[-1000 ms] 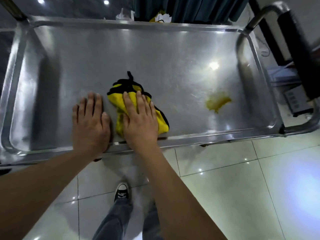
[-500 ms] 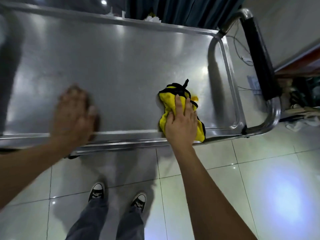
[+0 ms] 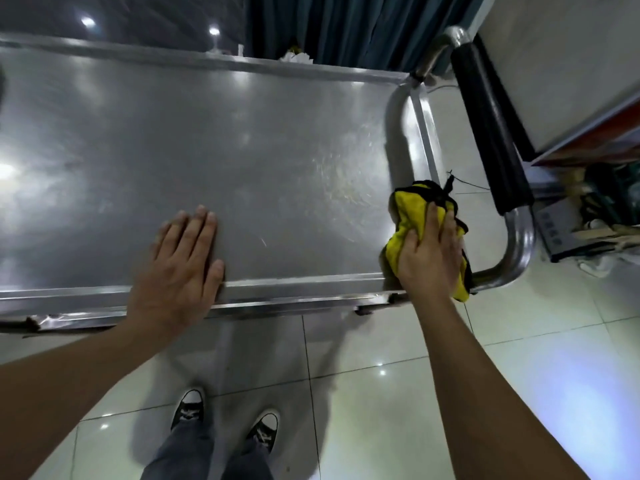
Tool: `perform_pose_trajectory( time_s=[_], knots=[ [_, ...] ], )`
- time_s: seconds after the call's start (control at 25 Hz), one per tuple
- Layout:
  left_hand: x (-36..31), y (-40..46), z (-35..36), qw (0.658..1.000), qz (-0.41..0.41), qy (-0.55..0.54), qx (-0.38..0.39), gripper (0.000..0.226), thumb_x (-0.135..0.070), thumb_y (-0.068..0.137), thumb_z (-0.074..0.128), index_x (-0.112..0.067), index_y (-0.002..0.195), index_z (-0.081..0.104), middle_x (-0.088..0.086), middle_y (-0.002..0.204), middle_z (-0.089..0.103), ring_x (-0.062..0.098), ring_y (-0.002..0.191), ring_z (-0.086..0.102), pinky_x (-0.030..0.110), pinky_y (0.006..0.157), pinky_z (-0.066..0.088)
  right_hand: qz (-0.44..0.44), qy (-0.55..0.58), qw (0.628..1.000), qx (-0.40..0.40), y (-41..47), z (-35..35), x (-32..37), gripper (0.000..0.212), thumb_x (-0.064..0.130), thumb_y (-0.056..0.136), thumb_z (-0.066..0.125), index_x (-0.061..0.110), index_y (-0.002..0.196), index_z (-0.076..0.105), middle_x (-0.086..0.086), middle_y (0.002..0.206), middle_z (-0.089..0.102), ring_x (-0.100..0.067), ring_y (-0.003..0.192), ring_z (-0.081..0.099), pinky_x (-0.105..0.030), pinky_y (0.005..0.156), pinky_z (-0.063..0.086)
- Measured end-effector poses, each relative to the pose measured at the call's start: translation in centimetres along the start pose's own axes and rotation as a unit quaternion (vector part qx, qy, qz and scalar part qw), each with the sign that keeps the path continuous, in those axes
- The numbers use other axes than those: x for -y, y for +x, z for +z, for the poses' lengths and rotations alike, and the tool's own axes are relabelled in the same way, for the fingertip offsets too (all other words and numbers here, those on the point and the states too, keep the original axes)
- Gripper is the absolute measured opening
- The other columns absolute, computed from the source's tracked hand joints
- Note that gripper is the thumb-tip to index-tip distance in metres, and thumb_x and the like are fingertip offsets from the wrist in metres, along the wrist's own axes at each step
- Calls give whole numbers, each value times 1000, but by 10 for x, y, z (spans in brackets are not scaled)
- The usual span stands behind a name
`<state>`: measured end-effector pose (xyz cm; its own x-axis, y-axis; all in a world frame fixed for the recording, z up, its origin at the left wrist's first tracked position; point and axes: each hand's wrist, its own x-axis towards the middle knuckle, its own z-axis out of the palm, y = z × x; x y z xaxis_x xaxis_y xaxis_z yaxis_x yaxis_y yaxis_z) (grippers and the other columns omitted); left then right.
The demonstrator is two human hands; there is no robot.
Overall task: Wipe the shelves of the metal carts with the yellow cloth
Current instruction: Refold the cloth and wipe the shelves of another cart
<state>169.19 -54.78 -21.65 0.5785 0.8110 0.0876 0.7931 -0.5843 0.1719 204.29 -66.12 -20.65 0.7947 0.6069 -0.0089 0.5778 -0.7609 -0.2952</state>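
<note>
The metal cart's top shelf [image 3: 214,140] is a shiny steel tray that fills the upper half of the view. A crumpled yellow cloth with black trim [image 3: 414,213] lies over the shelf's near right corner and partly hangs past the rim. My right hand [image 3: 431,258] presses flat on the cloth with straight fingers. My left hand [image 3: 180,268] rests flat on the shelf by its near rim, fingers spread, holding nothing.
The cart's tubular handle with a black foam grip [image 3: 491,133] curves round the right end. Dark curtains [image 3: 346,29] hang behind the cart. Boxes and cables [image 3: 595,209] lie on the floor at right. My feet [image 3: 225,420] stand on pale tiles below.
My right hand has slid the cloth rightwards along the shelf from the middle to the near right corner, over the yellow smear seen earlier. My left hand stayed near the front rim.
</note>
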Motion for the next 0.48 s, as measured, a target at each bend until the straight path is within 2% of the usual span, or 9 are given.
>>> perform_pose_trajectory(
  time_s=[0.12, 0.36, 0.48],
  knots=[
    [0, 1, 2, 1000, -9, 18, 3, 69, -34, 97, 30, -1, 157, 26, 19, 164, 27, 40, 151, 24, 54, 124, 20, -16, 15, 1000, -18, 8, 17, 43, 61, 37, 103, 38, 25, 160, 20, -14, 168, 13, -34, 152, 21, -47, 124, 18],
    [4, -1, 1, 1000, -8, 22, 19, 72, -32, 93, 29, -1, 157, 26, 20, 164, 26, 39, 152, 23, 53, 125, 19, -223, 49, 973, 29, -73, 71, 199, 62, 40, 99, 43, 31, 158, 27, -10, 166, 24, -27, 153, 22, -44, 126, 13],
    [8, -1, -1, 1000, -2, 18, 16, 72, -31, 92, 31, -1, 157, 26, 21, 164, 26, 40, 151, 24, 54, 125, 20, -283, 55, 954, 85, -69, 66, 190, 61, 41, 100, 41, 36, 158, 24, -6, 166, 24, -26, 153, 22, -43, 126, 14]
  ],
)
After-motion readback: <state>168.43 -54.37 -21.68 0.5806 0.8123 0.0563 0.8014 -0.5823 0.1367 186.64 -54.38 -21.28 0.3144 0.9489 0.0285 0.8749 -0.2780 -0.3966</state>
